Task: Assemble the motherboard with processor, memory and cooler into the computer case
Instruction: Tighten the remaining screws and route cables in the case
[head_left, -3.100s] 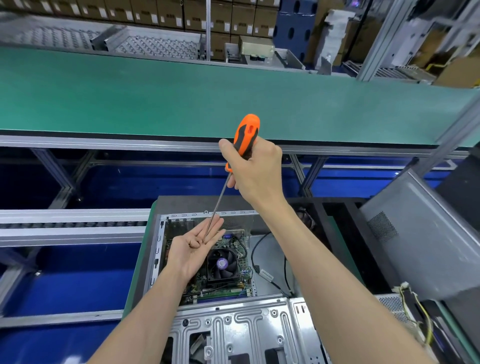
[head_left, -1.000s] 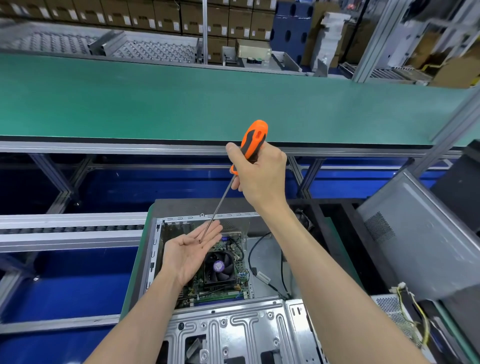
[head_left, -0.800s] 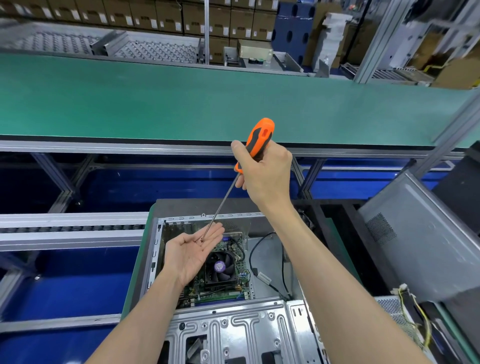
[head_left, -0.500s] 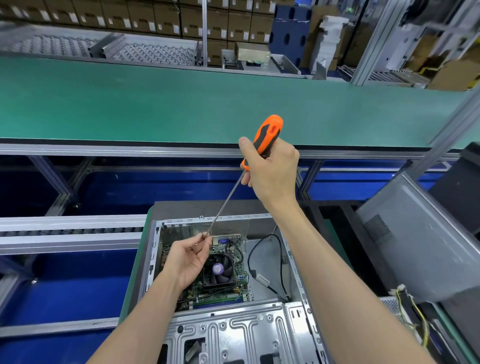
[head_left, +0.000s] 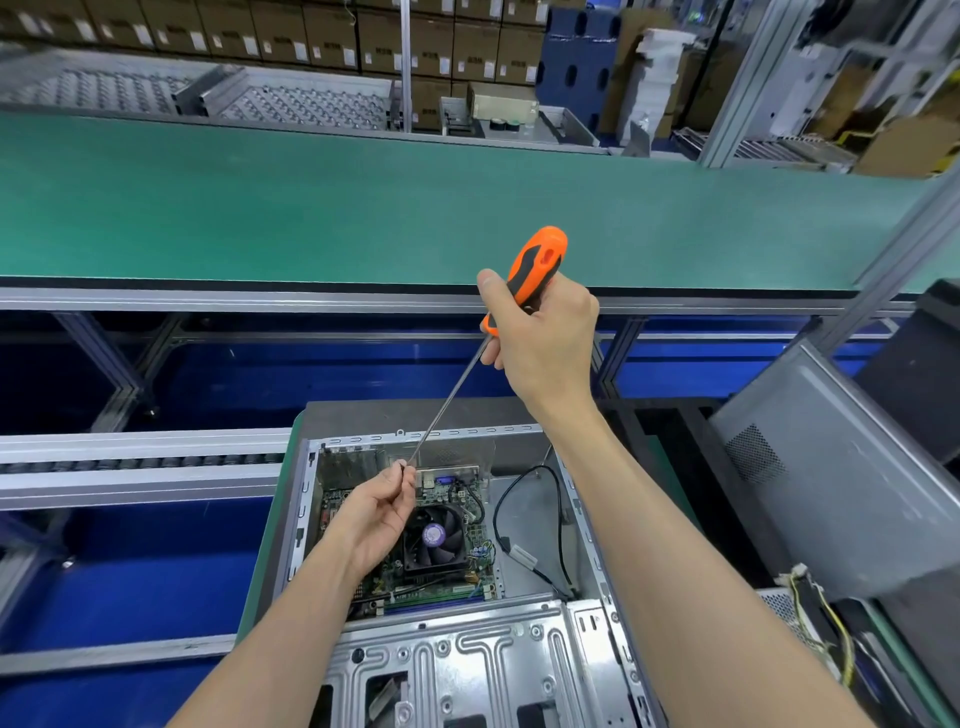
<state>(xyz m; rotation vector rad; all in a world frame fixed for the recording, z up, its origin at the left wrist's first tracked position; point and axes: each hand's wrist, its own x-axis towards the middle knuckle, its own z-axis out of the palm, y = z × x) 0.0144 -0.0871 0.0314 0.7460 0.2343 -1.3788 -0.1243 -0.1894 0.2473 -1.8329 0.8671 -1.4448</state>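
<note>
An open grey computer case (head_left: 587, 525) lies flat in front of me. Inside it sits the green motherboard (head_left: 470, 566) with a black cooler fan (head_left: 434, 535) that carries a purple label. My right hand (head_left: 540, 338) grips the orange and black handle of a long screwdriver (head_left: 535, 265), held high with the shaft slanting down to the left. My left hand (head_left: 376, 514) hovers over the board's far left part, fingers pinched at the screwdriver tip (head_left: 410, 464). Anything held between those fingertips is too small to make out.
A black cable (head_left: 501, 525) with a white connector loops across the case floor right of the board. The drive cage (head_left: 457, 660) spans the case's near end. A grey side panel (head_left: 831, 478) leans at the right. A green conveyor belt (head_left: 363, 208) runs behind.
My left hand was held palm up with the screwdriver tip resting on it; its fingers have since closed into a pinch at the tip. The right hand with the screwdriver shifted slightly right.
</note>
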